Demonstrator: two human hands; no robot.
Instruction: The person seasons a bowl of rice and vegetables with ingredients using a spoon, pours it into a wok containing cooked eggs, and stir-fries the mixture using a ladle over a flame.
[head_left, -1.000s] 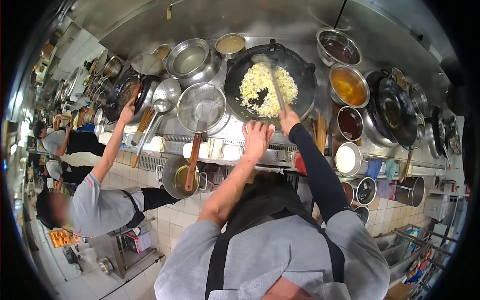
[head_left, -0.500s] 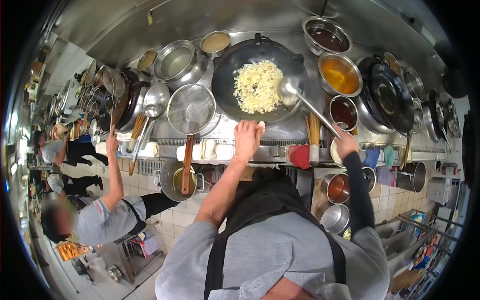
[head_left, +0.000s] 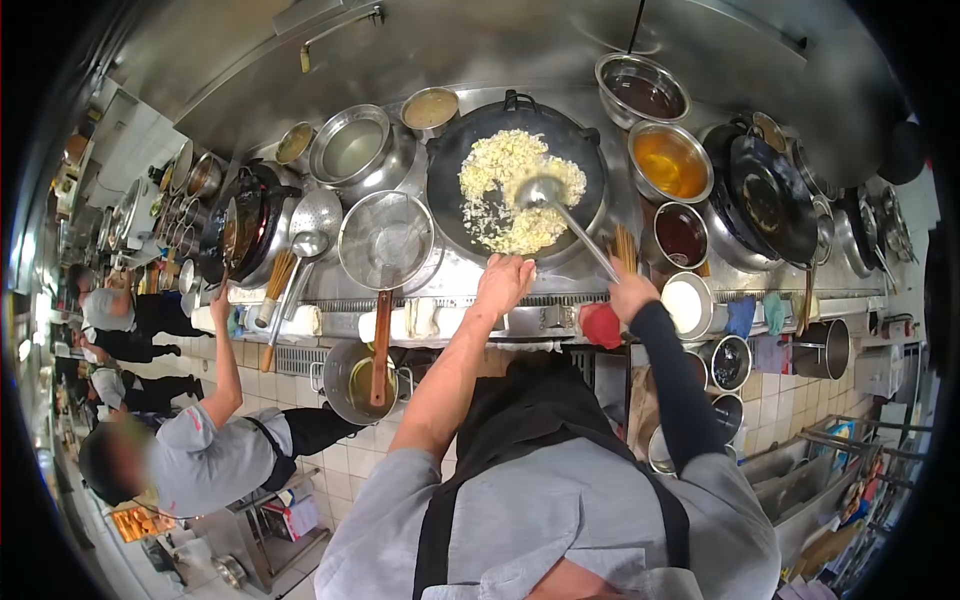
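A black wok [head_left: 446, 205] stands on the steel range in front of me, with chopped pale yellow and white food [head_left: 508, 160], like egg and rice, spread in it. My left hand [head_left: 506, 284] is closed at the wok's near edge, and its fingers hide the handle there. My right hand [head_left: 632, 294] grips the long handle of a steel ladle [head_left: 542, 192]. The ladle's bowl is down in the food, right of the wok's middle. Beside my right hand is a bamboo brush [head_left: 625, 250]. A red cloth [head_left: 600, 325] lies just below that hand.
Bowls of amber liquid [head_left: 672, 165] and dark sauce [head_left: 681, 236] line the right side. A wire strainer [head_left: 386, 238] lies left, over a pot [head_left: 350, 368]. Farther left are a perforated skimmer [head_left: 316, 215] and another ladle [head_left: 310, 243]. A co-worker [head_left: 220, 455] works at another wok.
My right hand and the ladle have moved left, carrying the bowl from the wok's right side into the food. The food is now spread apart. My left hand stays at the near edge.
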